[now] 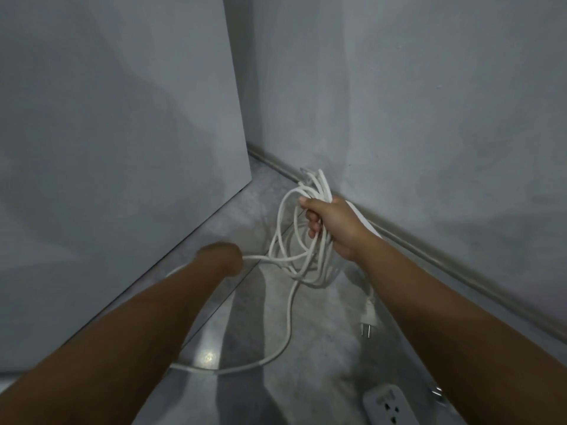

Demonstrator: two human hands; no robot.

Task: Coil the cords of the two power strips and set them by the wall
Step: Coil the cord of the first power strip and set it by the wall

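Curled round a bunch of loops, the right hand (329, 223) grips the white cord coil (323, 187), thumb on top and fingers wrapped beneath. At the near edge a grey-white power strip (388, 404) lies flat on the floor (322, 363), sockets up, its long axis running near to far. Beyond it a white plug (369, 314) rests with its prongs pointing near. A loose strand (290, 326) drops from the coil and sweeps left across the floor. The left hand (219, 259), blurred, sits left of the coil where a strand meets it; whether it clasps that strand cannot be told. Both forearms reach forward, the right wrist bent down. The coil hangs as long uneven ovals, upright, its top tilted far. Behind the right wrist a second strip body (368, 223) lies along the baseboard (460, 279) of the wall (429, 118). A grey panel (122, 148) closes the left side, leaving a narrow wedge of floor.
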